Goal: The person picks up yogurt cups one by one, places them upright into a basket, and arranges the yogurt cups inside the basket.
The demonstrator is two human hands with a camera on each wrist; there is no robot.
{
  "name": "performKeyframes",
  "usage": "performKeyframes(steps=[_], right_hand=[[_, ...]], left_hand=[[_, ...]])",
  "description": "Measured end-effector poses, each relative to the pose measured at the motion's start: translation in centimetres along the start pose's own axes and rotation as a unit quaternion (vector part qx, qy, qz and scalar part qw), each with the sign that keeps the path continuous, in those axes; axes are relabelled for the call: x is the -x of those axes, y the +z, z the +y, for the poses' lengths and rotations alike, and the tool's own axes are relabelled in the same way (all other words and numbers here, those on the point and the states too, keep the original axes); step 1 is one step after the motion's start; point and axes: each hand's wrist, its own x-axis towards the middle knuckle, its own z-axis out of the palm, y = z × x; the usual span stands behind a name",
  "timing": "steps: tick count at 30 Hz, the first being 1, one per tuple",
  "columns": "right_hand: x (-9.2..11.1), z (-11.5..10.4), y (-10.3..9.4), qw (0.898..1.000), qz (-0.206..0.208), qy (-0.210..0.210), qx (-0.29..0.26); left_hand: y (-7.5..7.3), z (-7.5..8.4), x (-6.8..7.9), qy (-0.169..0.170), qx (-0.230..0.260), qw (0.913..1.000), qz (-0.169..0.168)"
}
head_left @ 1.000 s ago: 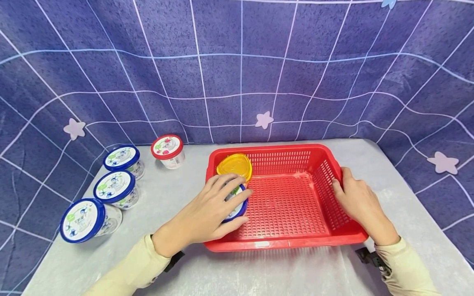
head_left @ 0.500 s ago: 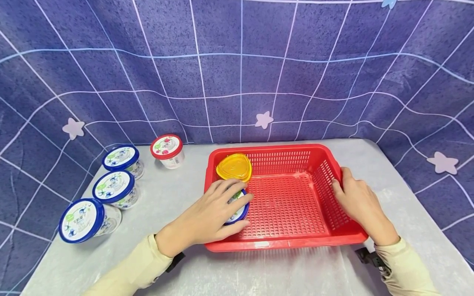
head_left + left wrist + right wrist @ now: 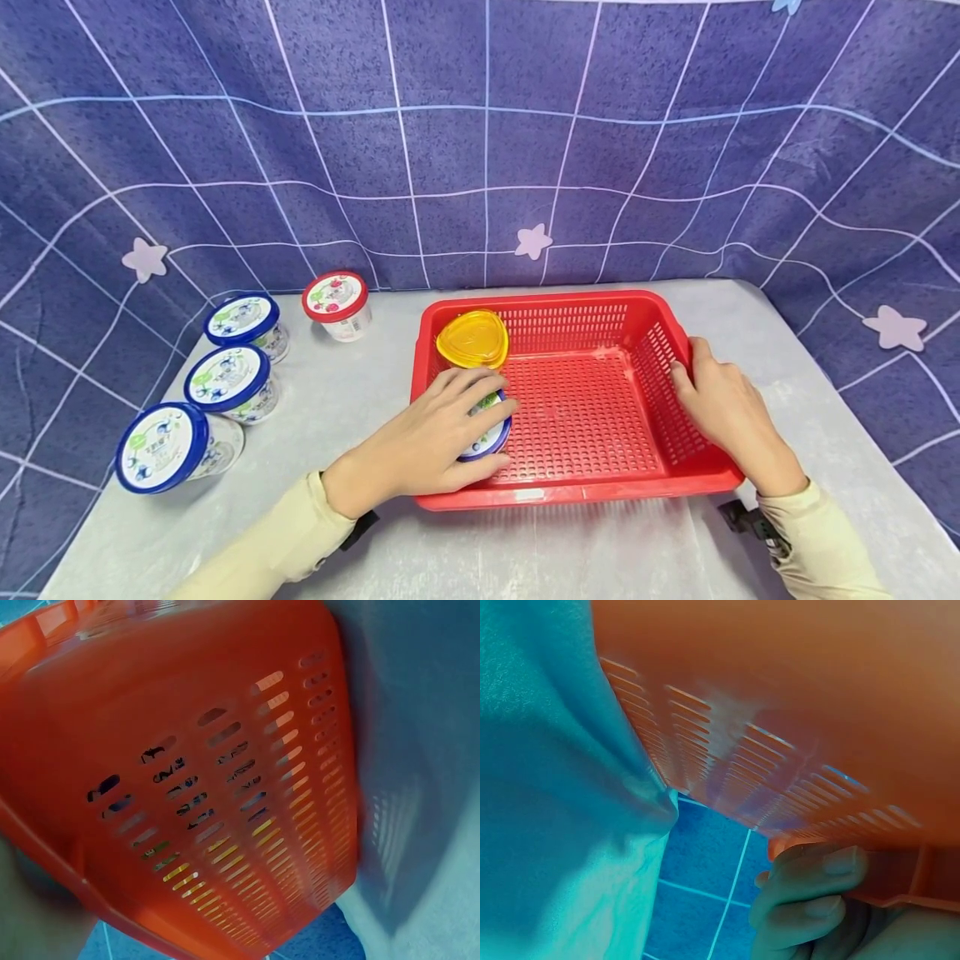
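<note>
A red perforated plastic basket (image 3: 555, 492) sits on the table. At its left end my left hand (image 3: 442, 433) reaches over the rim and holds a blue-lidded yogurt tub (image 3: 491, 437) from above, fingers and thumb spread round its lid. Behind that tub, in the back left corner, is a container with a yellow rounded-triangle lid (image 3: 474, 340). My right hand (image 3: 723, 408) grips the basket's right rim, thumb inside; in the right wrist view, its curled fingers (image 3: 802, 919) show under the rim. Through the slots in the left wrist view, yellow and printed patches show.
Three blue-lidded tubs stand in a row at the left: a far one (image 3: 243, 321), a middle one (image 3: 231, 382) and a near one (image 3: 165, 448). Further back is a red-lidded tub (image 3: 337, 304). A patterned blue curtain (image 3: 480, 150) hangs behind the grey table (image 3: 337, 400).
My left hand has moved slightly toward me and to the right, and the blue-lidded tub under it has shifted the same way. More of the yellow lid shows. The right hand stays put.
</note>
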Motion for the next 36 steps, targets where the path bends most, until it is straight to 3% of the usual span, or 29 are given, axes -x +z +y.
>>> performKeyframes(steps=[14, 25, 29, 36], right_hand=[[0.09, 0.03, 0.11, 1.000, 0.009, -0.005, 0.000], [0.05, 0.04, 0.12, 1.000, 0.010, -0.008, 0.000], [0.03, 0.08, 0.14, 1.000, 0.010, -0.008, 0.000], [-0.07, 0.02, 0.16, 1.000, 0.012, -0.012, 0.001]], left_hand=[[0.58, -0.32, -0.10, -0.009, 0.051, 0.9971, -0.056], [0.62, -0.35, 0.00, -0.030, 0.071, 0.9951, -0.062], [0.72, -0.39, 0.13, -0.026, 0.072, 0.9962, -0.042], [0.49, -0.35, 0.39, -0.002, 0.058, 0.9978, 0.033]])
